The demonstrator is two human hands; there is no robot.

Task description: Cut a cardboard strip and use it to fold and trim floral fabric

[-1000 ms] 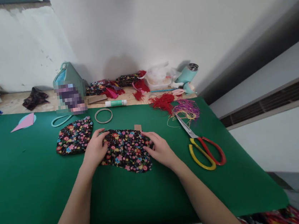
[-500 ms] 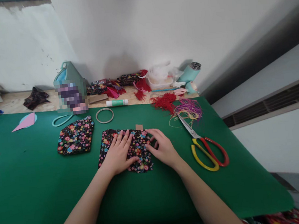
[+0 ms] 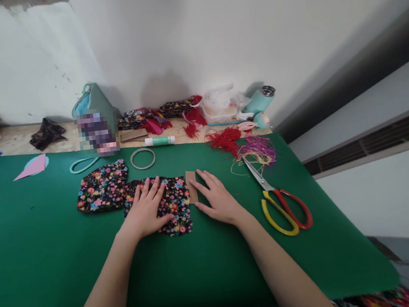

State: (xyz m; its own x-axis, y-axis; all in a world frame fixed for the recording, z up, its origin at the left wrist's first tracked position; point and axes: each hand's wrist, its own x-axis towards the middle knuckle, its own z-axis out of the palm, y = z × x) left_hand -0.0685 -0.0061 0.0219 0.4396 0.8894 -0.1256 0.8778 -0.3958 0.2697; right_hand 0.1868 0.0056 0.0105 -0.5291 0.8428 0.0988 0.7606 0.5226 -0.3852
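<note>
My left hand (image 3: 146, 210) lies flat with spread fingers on a black floral cloth piece (image 3: 176, 201). The cloth rests on the green mat, its left edge meeting a second floral cloth (image 3: 101, 189). Just right of the first cloth is a narrow brown cardboard strip (image 3: 191, 182), its left side close against the cloth edge. My right hand (image 3: 217, 199) is open, fingers apart, with fingertips on the strip. The strip's lower part is partly hidden by the fingers.
Large scissors (image 3: 274, 197) with yellow and red handles lie to the right, near purple and yellow threads (image 3: 258, 151) and red tassels (image 3: 225, 141). Farther back are a ring (image 3: 143, 159), a glue stick (image 3: 160, 141), a pouch (image 3: 99, 104) and a light green bottle (image 3: 261, 99).
My left hand has gone from the cloth's left edge to flat on top of it. The cloth has slid left, uncovering more of the cardboard strip, and my right fingers now touch the strip.
</note>
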